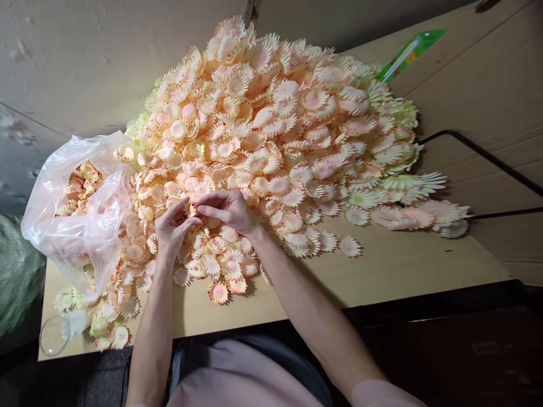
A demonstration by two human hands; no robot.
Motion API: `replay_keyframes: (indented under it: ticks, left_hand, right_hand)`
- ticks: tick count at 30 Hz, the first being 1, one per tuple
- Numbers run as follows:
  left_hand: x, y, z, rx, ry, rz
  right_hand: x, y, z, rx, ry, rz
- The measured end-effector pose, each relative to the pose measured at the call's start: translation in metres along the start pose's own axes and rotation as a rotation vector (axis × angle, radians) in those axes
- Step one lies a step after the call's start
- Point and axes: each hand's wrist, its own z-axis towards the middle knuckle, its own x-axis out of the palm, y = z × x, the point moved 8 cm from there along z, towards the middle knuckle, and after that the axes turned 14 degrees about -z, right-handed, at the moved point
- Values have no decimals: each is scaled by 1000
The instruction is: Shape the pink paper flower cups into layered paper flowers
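Note:
My left hand (pixel 173 225) and my right hand (pixel 229 211) meet over the near part of a big heap of artificial flower petal pieces (pixel 254 164). Between their fingertips is one small petal piece (pixel 193 210), cream with red edges, pinched from both sides. The fingers of both hands are closed around it and cover part of it. Pale, scallop-edged discs with pink middles lie all about the hands, overlapping in layers. Closer to my body, two yellowish pieces with redder rims (pixel 219 292) rest on the table.
To the left a thin plastic bag (pixel 104 226) holds more red-edged pieces. A clear round cup (pixel 54 334) lies by the table's (pixel 382 271) left corner. At the back right is a green packet (pixel 413 53); black metal rods (pixel 487 150) reach in from the right. A green sack (pixel 19 282) stands far left.

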Motion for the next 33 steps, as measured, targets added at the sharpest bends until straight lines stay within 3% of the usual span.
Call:
replay_keyframes:
  ticks: [33]
  left_hand:
    - [4, -1, -1, 3, 55, 49]
  right_hand:
    - [-4, 2, 0, -2, -36, -87]
